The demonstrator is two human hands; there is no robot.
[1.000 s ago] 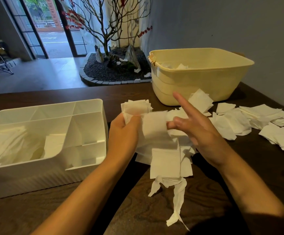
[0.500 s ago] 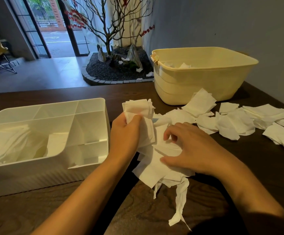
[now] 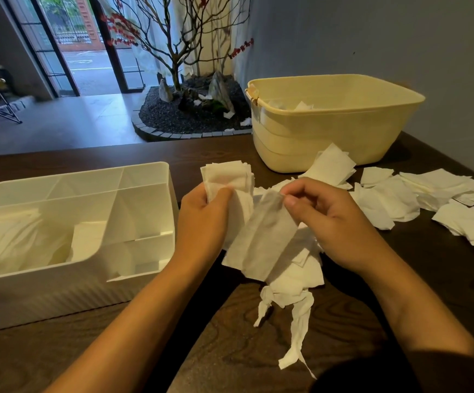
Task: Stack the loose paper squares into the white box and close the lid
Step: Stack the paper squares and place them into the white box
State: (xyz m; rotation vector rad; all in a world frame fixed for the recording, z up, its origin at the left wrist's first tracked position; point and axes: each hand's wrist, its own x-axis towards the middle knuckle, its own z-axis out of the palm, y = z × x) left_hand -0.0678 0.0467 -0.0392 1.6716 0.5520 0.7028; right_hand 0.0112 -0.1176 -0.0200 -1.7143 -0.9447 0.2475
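Observation:
My left hand (image 3: pixel 202 217) grips a thick stack of white paper squares (image 3: pixel 227 177) upright above the table. My right hand (image 3: pixel 326 219) pinches the top edge of a single paper square (image 3: pixel 261 242), lifted off the loose pile (image 3: pixel 295 265) and hanging just right of the stack. The white box (image 3: pixel 145 171) stands open at the left, with dividers inside and some white paper in its left compartment. More loose squares (image 3: pixel 417 194) lie scattered across the table to the right. No lid is in view.
A cream plastic tub (image 3: pixel 329 131) with a few paper pieces inside stands at the back right of the dark wooden table (image 3: pixel 230 350). A torn, twisted paper strip (image 3: pixel 298 330) trails from the pile toward me. Beyond the table is a rock bed with a bare tree (image 3: pixel 190 109).
My right hand went down onto the loose pile, then rose pinching one square toward the stack. My left hand kept its hold on the stack, nearly still.

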